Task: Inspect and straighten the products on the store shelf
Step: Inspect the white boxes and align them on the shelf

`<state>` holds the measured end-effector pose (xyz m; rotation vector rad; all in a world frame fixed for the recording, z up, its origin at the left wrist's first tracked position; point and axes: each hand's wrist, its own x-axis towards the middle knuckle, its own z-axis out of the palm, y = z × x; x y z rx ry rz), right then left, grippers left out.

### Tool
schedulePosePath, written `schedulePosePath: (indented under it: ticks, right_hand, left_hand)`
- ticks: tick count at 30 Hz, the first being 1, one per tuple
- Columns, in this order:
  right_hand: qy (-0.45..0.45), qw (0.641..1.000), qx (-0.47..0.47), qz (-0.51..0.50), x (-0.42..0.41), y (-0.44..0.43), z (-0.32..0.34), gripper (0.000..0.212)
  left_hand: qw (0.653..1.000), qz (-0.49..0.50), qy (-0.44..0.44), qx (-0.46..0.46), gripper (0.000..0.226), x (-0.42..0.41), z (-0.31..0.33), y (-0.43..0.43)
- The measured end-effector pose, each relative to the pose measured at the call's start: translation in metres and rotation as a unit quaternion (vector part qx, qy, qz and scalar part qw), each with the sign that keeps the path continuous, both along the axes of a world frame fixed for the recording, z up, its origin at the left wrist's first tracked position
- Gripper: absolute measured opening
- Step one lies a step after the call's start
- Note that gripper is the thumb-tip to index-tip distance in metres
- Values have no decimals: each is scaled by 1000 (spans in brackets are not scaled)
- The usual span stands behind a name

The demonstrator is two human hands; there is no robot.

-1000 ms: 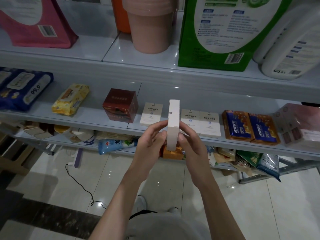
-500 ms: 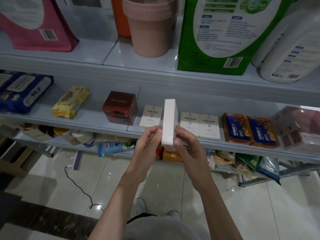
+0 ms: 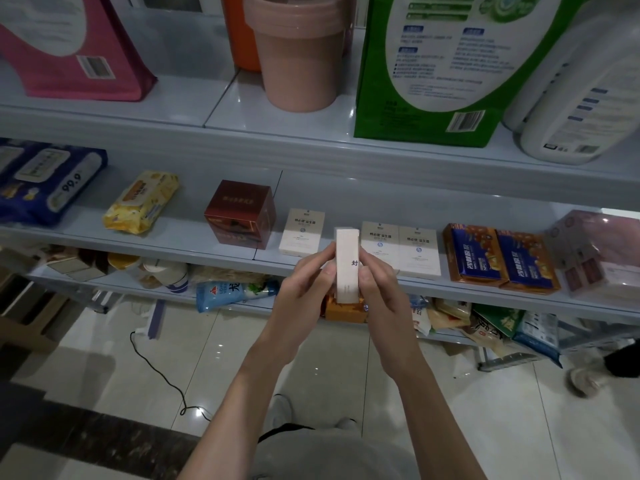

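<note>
**Held item.** We record one cream box [image 3: 347, 265], upright, its narrow side turned to us with a dark printed character on it. It is off the middle shelf [image 3: 187, 237], raised in front of that shelf's front edge.

**Left hand** [image 3: 304, 289]. The fingers are curled against the cream box's left face with the thumb at its near edge, gripping it.

**Right hand** [image 3: 381, 296]. The fingers and thumb are curled on the cream box's right side, pinching it. We note both hands on the lower half, with the top standing free above the fingers.

**Left of the cream box, on the middle shelf.**
- Just beside it is a single matching box [image 3: 302, 232], label up.
- Next comes a dark red box [image 3: 240, 212].
- Next comes a yellow soft pack [image 3: 142, 201].
- Farthest out is a blue wipes pack [image 3: 48, 183].

**Right of the cream box, same shelf.**
- Just beside it is a pair of matching boxes [image 3: 400, 249], touching side by side.
- Next come two blue-and-orange boxes [image 3: 500, 259], also touching.
- Farthest out is a pink clear-wrapped pack [image 3: 602, 252].

**Above the cream box, one shelf up.**
- A pink bucket [image 3: 298, 53] stands overhead.
- A green bag [image 3: 446, 64] is up and right, with a white bottle [image 3: 575, 98] beyond it.
- A magenta bag [image 3: 76, 46] is up and left.

**Below the cream box.**
- An orange box [image 3: 344, 311] sits directly beneath, partly hidden by the hands.
- A blue-and-white pouch [image 3: 235, 292] is down and left.
- A black cable [image 3: 156, 368] lies on the floor tiles lower left.
</note>
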<state>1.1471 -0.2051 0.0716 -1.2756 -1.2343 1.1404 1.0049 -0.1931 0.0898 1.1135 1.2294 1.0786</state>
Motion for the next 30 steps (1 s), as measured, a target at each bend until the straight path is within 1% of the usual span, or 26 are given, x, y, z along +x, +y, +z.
schedulePosePath:
  ticks: [11, 13, 18, 24, 28, 30]
  right_hand:
    - [58, 998, -22, 5, 1, -5, 6, 37]
    - [57, 998, -17, 4, 1, -5, 7, 35]
    - [43, 999, -12, -15, 2, -5, 2, 31]
    - [44, 999, -12, -2, 2, -5, 5, 31]
    - [23, 999, -23, -2, 1, -5, 5, 32]
    - [52, 998, -27, -12, 0, -4, 5, 35]
  left_hand:
    - [1000, -8, 6, -18, 42, 0, 0, 0]
    - [1000, -8, -1, -23, 40, 0, 1, 0]
    - [1000, -1, -4, -29, 29, 0, 0, 0]
    - [1000, 3, -9, -27, 26, 0, 0, 1]
    - [999, -1, -46, -28, 26, 0, 1, 0]
    - [1000, -13, -27, -10, 28, -1, -1, 0]
